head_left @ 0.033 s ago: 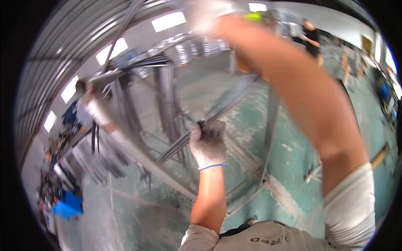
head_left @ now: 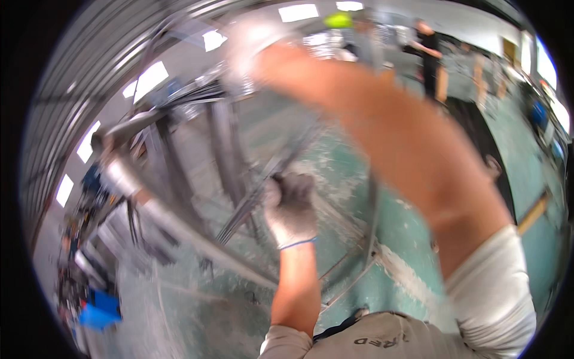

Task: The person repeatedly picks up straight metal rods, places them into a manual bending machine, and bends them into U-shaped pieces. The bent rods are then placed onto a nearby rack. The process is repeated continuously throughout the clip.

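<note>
My left hand (head_left: pixel 290 206), in a white knitted glove with dark finger fronts, is closed around a bundle of long thin grey metal strips (head_left: pixel 239 215). The bundle slants from lower left to upper right, and its far end is blurred. My right hand (head_left: pixel 254 48), also gloved, is raised high at the top, with the arm stretched across the view. Motion smears its fingers, so what they hold, if anything, cannot be made out. Left of the bundle stands a metal rack (head_left: pixel 197 230), with more long grey strips (head_left: pixel 173 161) hanging from it.
A blue bin (head_left: pixel 100 312) stands at the lower left by cluttered equipment. Farther back, a person in dark clothes (head_left: pixel 429 57) stands beside a long dark surface (head_left: pixel 478 140). Slim rack legs (head_left: pixel 372 239) rise from the worn green floor (head_left: pixel 412 245).
My right hand and forearm have swung left and slightly down across the top. My left hand keeps its hold on the strips. The background has shifted a little with the view.
</note>
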A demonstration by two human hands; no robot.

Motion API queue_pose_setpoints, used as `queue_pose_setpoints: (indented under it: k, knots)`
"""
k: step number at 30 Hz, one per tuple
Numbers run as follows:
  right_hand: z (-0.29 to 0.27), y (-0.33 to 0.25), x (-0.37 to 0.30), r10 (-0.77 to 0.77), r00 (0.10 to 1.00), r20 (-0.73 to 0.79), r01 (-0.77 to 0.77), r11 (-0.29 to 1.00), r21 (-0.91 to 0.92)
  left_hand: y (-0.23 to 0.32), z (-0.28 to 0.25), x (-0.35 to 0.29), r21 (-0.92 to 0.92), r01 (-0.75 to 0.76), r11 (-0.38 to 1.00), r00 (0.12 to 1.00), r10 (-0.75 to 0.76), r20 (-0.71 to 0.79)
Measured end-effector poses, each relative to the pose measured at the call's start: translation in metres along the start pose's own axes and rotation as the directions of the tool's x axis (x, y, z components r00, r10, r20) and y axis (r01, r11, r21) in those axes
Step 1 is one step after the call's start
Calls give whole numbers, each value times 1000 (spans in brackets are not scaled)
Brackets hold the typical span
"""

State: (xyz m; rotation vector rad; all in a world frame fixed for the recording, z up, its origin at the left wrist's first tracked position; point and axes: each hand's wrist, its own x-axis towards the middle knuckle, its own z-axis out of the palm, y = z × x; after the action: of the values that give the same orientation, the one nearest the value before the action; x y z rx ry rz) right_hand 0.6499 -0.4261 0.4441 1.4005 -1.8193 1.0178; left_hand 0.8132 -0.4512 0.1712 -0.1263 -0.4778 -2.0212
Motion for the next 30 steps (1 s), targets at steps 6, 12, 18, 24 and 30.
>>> queue_pose_setpoints:
  k: [6,12,18,24,30]
  knots:
    - [83,-61,-134,-147,980,135,143,989,39,-42,-25,-61,334,383,861,924,-364,-121]
    - [57,54,-427,266,933,241,-338,877,341,-109,-222,-165,994,98,53,823,-566,-51]
    - [-147,81,-764,917,138,373,-963,212,-165,-189,-193,-307,620,707,-341,89,-826,-556]
    - [-251,-12,-1026,783,-577,-232,-815,-571,97,-329,-129,-390,899,160,-408,-47,-913,-406]
    - [-275,-144,-1168,333,-925,-182,-379,-830,410,-411,-64,-556,967,-18,-252,-127,-959,-253]
